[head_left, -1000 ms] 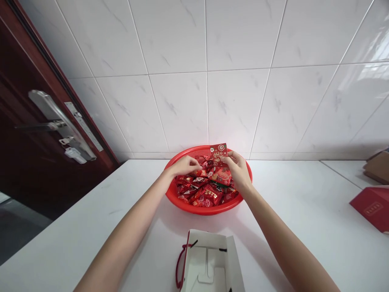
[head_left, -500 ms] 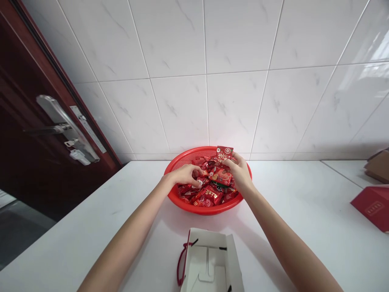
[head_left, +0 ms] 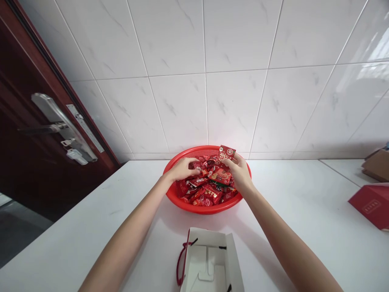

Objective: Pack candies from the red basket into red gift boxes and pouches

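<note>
A red plastic basket against the tiled wall holds a heap of small red wrapped snack packets. My left hand reaches in from the left, thumb and fingers apart over the packets at that side; no firm hold shows. At the basket's right side, my right hand pinches a red packet with light printed characters and holds it upright above the heap. Close to me stands an open carton, white inside, with a dark red cord handle on its left.
The white tabletop runs along the tiled wall. To the right lie a red box and a brown cardboard piece. On the left is a dark red door with a metal handle and hanging keys.
My left hand has shifted slightly up and left over the packets, its fingers straighter. The packet in my right hand has tilted and moved a little to the right.
</note>
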Motion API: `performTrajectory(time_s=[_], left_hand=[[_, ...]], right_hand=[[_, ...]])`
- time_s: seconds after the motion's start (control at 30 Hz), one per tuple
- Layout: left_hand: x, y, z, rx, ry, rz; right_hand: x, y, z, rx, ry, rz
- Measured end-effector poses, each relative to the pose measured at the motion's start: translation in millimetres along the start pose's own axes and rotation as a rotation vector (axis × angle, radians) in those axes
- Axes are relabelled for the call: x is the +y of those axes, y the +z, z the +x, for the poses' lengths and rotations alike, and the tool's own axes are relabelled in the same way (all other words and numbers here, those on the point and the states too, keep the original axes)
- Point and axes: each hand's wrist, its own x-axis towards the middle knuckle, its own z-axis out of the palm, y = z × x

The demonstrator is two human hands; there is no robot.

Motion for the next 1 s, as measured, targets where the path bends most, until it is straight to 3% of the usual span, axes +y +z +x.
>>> performTrajectory(time_s=[0.2, 0.33, 0.4, 0.5, 0.6, 0.73, 1.0], left_hand=[[5.5, -4.3, -0.3, 0.203, -0.294, 0.204], [4.8, -2.4, -0.5, 0.265, -0.234, 0.264], [3.5, -0.2, -0.2, 0.196, -0.132, 0.304], [2.8, 3.4, -0.5, -0.022, 0.022, 0.352], [4.6, 5.7, -1.5, -0.157, 0.073, 0.429], [8.1, 6.1, -1.4, -0.19, 0.002, 0.524], [8.6, 6.0, 0.5, -0.157, -0.113, 0.433]], right_hand=[[-0.8, -0.1, -1.0, 0.008, 0.014, -0.014], [0.3, -0.6, -1.1, 0.008, -0.002, -0.031], [1.0, -0.6, -1.1, 0.009, -0.004, -0.029], [1.4, -0.3, -1.2, 0.008, 0.004, 0.0], [1.0, 0.5, -1.5, 0.029, -0.002, 0.039], [-0.1, 1.2, -1.6, 0.058, -0.017, 0.053], [-1.5, 1.1, -1.9, 0.071, 0.017, 0.013]])
